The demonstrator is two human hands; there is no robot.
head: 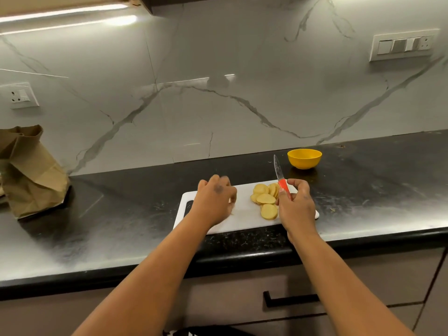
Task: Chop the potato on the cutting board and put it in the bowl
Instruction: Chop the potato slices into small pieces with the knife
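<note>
Two hands over one white cutting board (244, 215) on a black countertop (378, 187).

Obscured: left hand (214, 202) blurred, fingers curled downward over the board's left half; whether they hold anything cannot be told. The board's near right edge sits behind the right hand (297, 209). Slice count uncertain, as the pieces overlap.

Potato slices (265, 198): pale yellow rounds, thin tan skin at the rims, fanned and overlapping on the board's right half, one round lying nearest the front edge.

Grip: right hand closed round the red handle of a knife (281, 178), blade pointing up and away, clear of the slices.

Yellow bowl (304, 158): upright on the countertop behind the board, apart from it; inside not visible.

Brown paper bag (29, 173): far left, crumpled.
</note>
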